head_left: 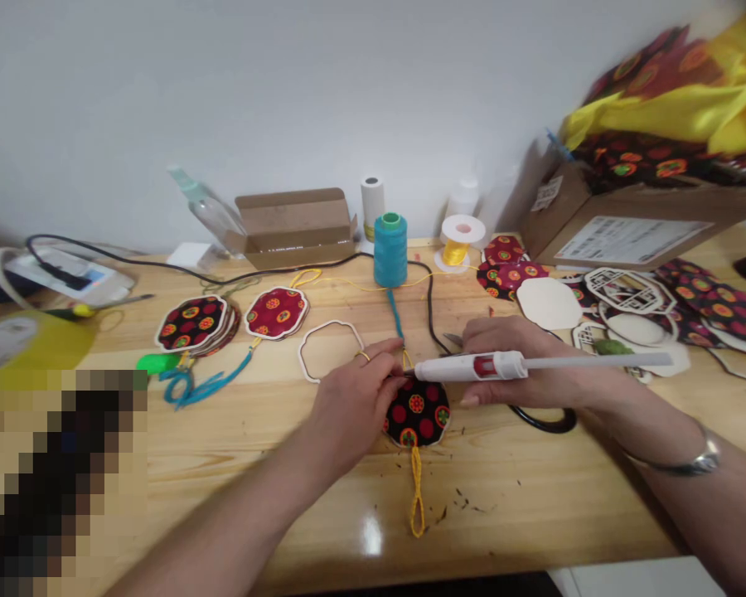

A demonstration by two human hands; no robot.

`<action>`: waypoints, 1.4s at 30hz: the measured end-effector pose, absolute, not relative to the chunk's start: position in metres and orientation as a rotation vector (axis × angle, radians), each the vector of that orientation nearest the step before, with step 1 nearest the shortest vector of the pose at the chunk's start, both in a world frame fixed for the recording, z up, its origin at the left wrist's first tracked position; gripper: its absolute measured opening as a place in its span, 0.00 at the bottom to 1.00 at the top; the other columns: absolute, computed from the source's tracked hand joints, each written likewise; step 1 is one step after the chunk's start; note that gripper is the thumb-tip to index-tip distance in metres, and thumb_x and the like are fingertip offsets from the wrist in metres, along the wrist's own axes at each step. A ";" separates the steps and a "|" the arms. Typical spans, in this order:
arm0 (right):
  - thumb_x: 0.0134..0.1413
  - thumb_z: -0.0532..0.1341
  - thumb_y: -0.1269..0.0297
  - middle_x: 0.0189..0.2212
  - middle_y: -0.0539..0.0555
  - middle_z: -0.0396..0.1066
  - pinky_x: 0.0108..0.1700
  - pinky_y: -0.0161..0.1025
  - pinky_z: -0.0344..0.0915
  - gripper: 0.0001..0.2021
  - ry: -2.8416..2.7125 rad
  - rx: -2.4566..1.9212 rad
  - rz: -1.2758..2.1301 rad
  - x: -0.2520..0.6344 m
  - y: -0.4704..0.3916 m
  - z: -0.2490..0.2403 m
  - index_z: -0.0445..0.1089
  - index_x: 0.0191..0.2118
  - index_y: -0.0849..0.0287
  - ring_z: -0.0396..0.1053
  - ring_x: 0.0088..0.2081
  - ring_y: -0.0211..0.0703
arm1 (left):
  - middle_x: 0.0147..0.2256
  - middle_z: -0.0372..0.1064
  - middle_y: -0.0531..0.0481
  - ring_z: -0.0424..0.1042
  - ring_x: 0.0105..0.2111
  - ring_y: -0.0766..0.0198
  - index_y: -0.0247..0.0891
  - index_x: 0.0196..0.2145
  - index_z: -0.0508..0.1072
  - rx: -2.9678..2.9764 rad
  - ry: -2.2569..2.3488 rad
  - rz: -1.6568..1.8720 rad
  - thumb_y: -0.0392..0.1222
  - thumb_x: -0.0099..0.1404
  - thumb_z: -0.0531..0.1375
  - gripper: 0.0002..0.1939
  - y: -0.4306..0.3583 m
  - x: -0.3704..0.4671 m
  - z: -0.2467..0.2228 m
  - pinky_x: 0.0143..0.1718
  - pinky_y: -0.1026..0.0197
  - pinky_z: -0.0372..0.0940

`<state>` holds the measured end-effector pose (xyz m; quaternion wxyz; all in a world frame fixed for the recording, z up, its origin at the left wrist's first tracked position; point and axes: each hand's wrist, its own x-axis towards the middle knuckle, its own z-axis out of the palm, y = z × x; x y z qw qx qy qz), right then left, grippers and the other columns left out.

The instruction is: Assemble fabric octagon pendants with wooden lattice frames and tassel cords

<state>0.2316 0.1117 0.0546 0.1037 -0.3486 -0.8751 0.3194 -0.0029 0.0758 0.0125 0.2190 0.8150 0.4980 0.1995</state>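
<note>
While left hand point(354, 394) steadies black floral pendant point(419, 414), likely against shift, right hand point(503, 333) grips glue gun point(453, 367), nozzle beside left fingertips; left pinch unclear.

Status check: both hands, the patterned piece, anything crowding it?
Right hand gripping white glue gun. Left hand at top edge of black patterned piece, beside nozzle; pinch unclear. Black looped handle near right wrist, clear of piece.

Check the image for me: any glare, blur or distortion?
Head view: glare patch on the table near its front edge; head view: yellow fabric at upper right smeared; head view: glue gun tip too soft to place exactly; head view: wide-angle stretching outward, pixelated blocks masking lower left.
</note>
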 end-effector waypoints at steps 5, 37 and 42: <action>0.52 0.62 0.50 0.21 0.49 0.59 0.26 0.35 0.53 0.20 -2.471 -1.019 0.946 0.240 0.115 0.061 0.62 0.20 0.60 0.57 0.24 0.35 | 0.50 0.72 0.47 0.72 0.48 0.61 0.39 0.31 0.71 2.246 1.354 0.604 0.31 0.63 0.55 0.07 0.075 -0.005 0.011 0.48 0.56 0.67; 0.52 0.61 0.48 0.20 0.50 0.60 0.28 0.36 0.52 0.20 -2.560 -1.058 0.927 0.237 0.114 0.054 0.64 0.20 0.60 0.57 0.24 0.37 | 0.50 0.71 0.46 0.72 0.46 0.61 0.39 0.31 0.68 2.315 1.288 0.592 0.32 0.64 0.54 0.06 0.076 -0.006 0.010 0.45 0.56 0.68; 0.52 0.60 0.47 0.19 0.49 0.59 0.28 0.37 0.52 0.22 -2.566 -1.057 0.934 0.236 0.114 0.054 0.63 0.19 0.60 0.56 0.24 0.37 | 0.45 0.71 0.48 0.73 0.41 0.62 0.39 0.31 0.69 2.334 1.301 0.623 0.32 0.64 0.54 0.06 0.077 -0.005 0.010 0.41 0.57 0.68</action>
